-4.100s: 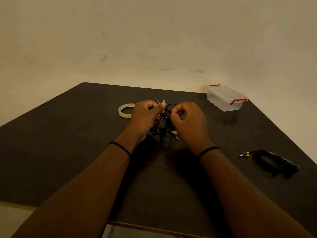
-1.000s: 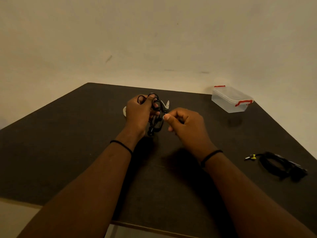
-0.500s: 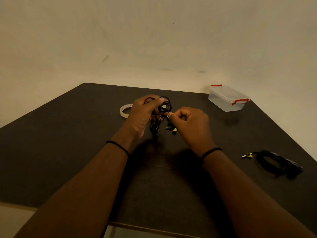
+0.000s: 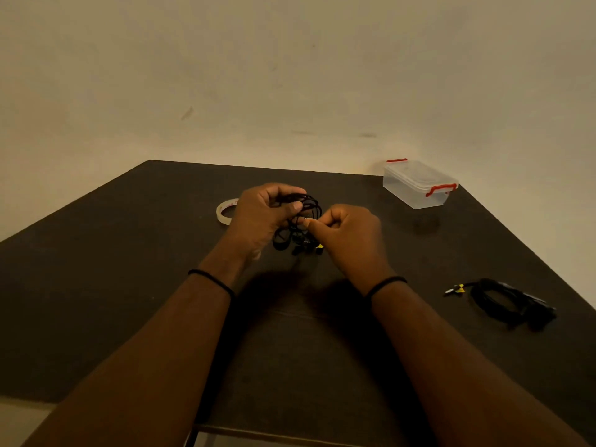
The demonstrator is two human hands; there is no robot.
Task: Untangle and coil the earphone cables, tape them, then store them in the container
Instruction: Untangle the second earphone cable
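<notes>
Both hands hold a black earphone tangle above the table

The left hand (image 4: 261,217) has its grip curled round the looped black earphone cable (image 4: 304,204), thumb pressed over the strands; the right hand (image 4: 346,235), just beside it, pinches a strand between thumb and fingertip, other fingers tucked. Half a second ago the plug ends hung lower and the loop stood higher over the left grip; now the bundle sits tighter between both grips. The tape roll (image 4: 225,212) lies just behind the left hand, with red print too small to read. The lidded container (image 4: 419,185) stands well beyond the right hand; a second coiled cable (image 4: 503,301) lies well off to its right.
</notes>
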